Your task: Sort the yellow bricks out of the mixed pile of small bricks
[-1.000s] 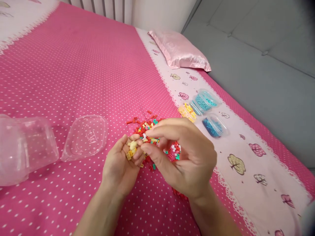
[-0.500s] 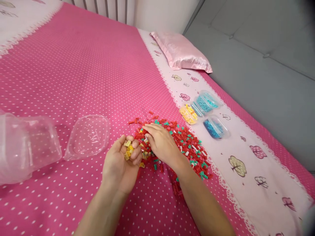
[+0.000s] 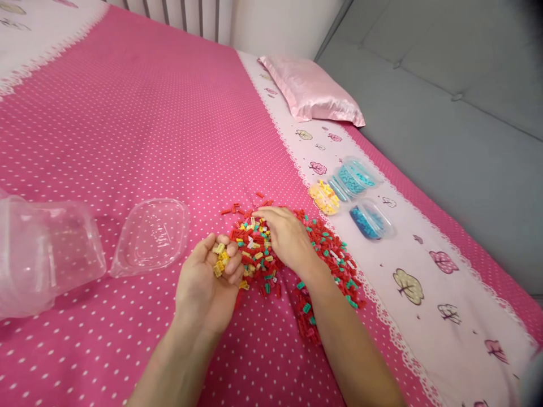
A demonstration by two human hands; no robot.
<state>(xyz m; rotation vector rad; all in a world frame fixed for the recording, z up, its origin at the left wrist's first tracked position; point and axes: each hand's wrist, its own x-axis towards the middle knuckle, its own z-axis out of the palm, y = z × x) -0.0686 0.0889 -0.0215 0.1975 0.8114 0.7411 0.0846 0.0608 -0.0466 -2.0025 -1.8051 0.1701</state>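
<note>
Pink dotted bed (image 3: 127,113); clear tub (image 3: 46,254) and lid (image 3: 150,234) at left. Brick pile (image 3: 331,254) mid-bed, red, teal and yellow mixed. Right hand (image 3: 288,237) palm-down on pile, fingers stretched loose, no grip seen. Left hand (image 3: 207,288) just beside pile, fingers curled around yellow pieces (image 3: 219,257).

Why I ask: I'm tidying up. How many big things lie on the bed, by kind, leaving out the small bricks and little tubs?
Clear tub: 1
Clear lid: 1
Pink pillow: 1
Total: 3
</note>
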